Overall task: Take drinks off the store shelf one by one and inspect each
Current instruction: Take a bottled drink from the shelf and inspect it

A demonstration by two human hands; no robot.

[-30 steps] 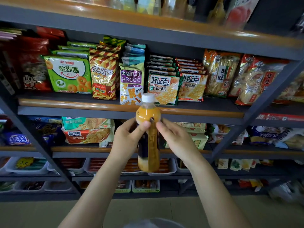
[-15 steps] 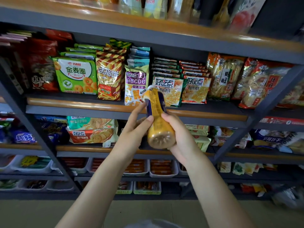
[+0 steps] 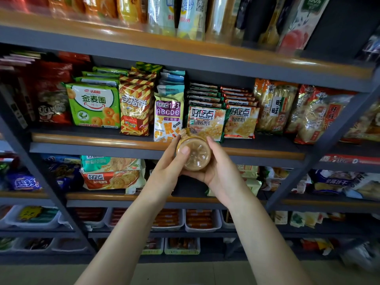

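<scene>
An orange drink bottle is tipped flat, its ribbed clear base facing me and its cap end pointing away toward the shelves. My left hand grips its left side, thumb pressed on the base rim. My right hand cups it from the right and below. The label and cap are hidden behind the base. More drink bottles stand in a row on the top shelf, above and behind my hands.
Grey metal shelving with wooden front rails fills the view. Snack bags crowd the middle shelves, and white trays of packets sit lower down. Diagonal braces cross at the right. Pale floor runs below.
The bottle went from upright, cap on top, to tilted away and now lies end-on with its base toward me. Both hands rose a little and stayed on it.
</scene>
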